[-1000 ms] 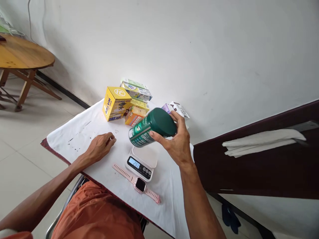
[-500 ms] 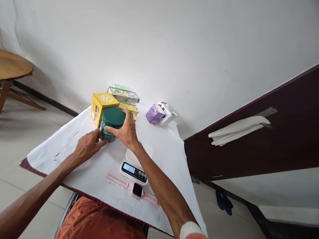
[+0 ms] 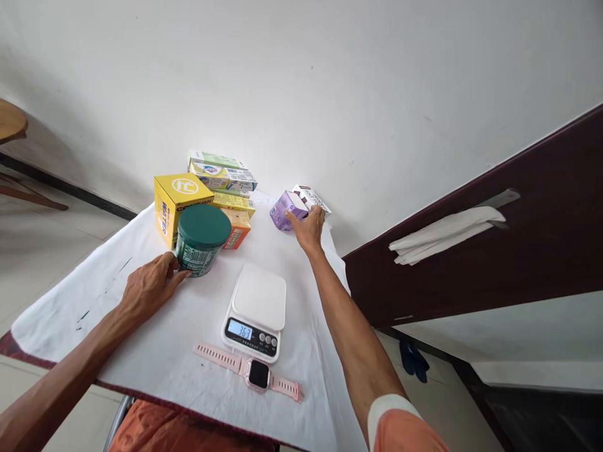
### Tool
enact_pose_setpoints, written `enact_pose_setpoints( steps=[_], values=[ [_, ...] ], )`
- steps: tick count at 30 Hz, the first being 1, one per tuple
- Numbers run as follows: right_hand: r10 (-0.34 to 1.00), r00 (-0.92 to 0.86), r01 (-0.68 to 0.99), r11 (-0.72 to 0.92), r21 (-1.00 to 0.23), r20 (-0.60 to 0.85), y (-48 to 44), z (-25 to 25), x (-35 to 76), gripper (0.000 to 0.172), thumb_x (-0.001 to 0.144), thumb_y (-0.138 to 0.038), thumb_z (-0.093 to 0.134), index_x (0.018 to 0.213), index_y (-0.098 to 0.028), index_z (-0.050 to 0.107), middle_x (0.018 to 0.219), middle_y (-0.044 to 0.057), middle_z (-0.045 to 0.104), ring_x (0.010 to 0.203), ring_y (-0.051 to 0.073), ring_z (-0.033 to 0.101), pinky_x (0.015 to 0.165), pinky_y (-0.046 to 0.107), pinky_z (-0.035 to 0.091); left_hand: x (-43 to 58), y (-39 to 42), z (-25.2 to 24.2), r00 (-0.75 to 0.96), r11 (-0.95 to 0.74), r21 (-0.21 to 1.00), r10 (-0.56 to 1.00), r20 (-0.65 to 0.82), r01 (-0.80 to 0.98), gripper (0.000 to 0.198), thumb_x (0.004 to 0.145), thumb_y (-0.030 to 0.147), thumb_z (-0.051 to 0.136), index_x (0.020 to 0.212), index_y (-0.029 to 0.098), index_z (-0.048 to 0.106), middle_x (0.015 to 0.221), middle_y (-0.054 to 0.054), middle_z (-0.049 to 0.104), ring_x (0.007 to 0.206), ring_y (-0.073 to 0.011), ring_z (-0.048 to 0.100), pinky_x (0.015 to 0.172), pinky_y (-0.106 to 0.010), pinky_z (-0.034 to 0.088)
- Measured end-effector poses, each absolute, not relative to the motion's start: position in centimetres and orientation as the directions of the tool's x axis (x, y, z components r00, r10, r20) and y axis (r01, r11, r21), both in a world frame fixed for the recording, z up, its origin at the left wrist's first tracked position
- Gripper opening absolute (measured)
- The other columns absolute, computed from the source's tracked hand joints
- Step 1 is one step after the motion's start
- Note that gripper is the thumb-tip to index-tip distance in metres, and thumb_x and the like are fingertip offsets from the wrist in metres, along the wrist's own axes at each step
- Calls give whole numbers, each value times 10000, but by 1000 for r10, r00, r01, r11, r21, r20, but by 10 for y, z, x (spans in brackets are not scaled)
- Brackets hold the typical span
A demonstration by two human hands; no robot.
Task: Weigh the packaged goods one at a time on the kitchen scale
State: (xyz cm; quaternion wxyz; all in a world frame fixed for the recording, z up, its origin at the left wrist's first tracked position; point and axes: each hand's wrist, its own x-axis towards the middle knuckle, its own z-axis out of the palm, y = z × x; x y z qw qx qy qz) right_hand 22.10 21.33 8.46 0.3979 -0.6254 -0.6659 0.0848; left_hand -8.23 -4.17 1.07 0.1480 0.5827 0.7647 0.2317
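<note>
My left hand [image 3: 151, 279] is curled at the lower left side of a dark green lidded tub [image 3: 203, 232], thumb along its base. The tub stands upright on the white cloth, in front of a yellow box [image 3: 181, 198]. Over at the back right, my right hand [image 3: 309, 229] is spread, its thumb by the purple box [image 3: 286, 211] and its fingers by a white box [image 3: 311, 197], partly hiding both. Whether it grips either box is not clear. A white kitchen scale [image 3: 259, 295] lies between my arms, its display lit and its plate bare.
A pink-strapped watch [image 3: 258, 374] lies in front of the scale. Behind the tub are an orange box [image 3: 237, 229], a flat yellow box [image 3: 234, 202] and stacked cartons [image 3: 221, 172]. The wall is behind the table; a white towel [image 3: 447, 234] hangs at the right.
My right hand has let go of the green tub and moved right to the purple and white boxes. My left hand stays at the tub. The scale's display has changed from about 277 to 363.
</note>
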Motion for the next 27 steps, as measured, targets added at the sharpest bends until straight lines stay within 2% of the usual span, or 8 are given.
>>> enact_pose_setpoints(
  steps=[3,8,12,16,19,24,27],
  values=[
    [925,217,763,39,-645,312,243,70,221,865,701,-411,849,1408,-107,455,1517,276,457,1491,390,370,1250,497,317,-82,-41,9,-278,220,531,960,32,818,354,944,601,484,891,254,529,801,-31,712,721,-240,691,598,-301,390],
    [913,326,700,-58,-712,246,275,54,207,946,694,-436,853,1461,-113,404,1569,294,429,1499,398,379,1228,516,355,-81,-39,8,-279,216,540,960,36,813,331,950,582,489,889,258,516,804,-23,714,718,-230,686,602,-298,387],
    [892,384,678,-99,-729,236,289,51,200,839,732,-414,795,1426,-123,424,1525,276,480,1443,383,466,1201,500,391,-81,-38,8,-272,215,539,962,27,814,322,959,569,483,878,258,493,814,-27,711,748,-239,692,620,-302,387],
    [890,381,675,-85,-733,248,279,54,204,699,724,-374,767,1331,-152,501,1436,213,578,1366,346,541,1172,460,425,-82,-37,5,-269,216,537,963,22,815,342,977,587,479,902,254,507,839,-33,715,757,-242,692,615,-304,383],
    [896,339,672,-18,-741,286,256,61,219,663,710,-424,792,1271,-181,536,1314,149,659,1244,307,609,1127,454,466,-83,-38,5,-263,209,534,965,26,819,339,985,582,491,929,250,528,853,-33,716,768,-237,694,627,-305,388],
    [894,67,531,344,-775,443,184,86,256,646,656,-508,873,1169,-223,604,1169,69,692,1032,248,668,968,438,563,-82,-39,7,-254,208,501,967,25,840,337,992,570,492,973,239,556,916,-51,735,835,-250,712,644,-311,397],
    [921,-125,453,383,-805,368,123,103,271,637,669,-478,912,1198,-256,636,1145,51,697,1045,253,679,857,401,603,-81,-40,9,-250,207,476,968,28,855,346,994,564,485,1008,231,573,953,-69,744,866,-262,719,657,-319,412]
  ],
)
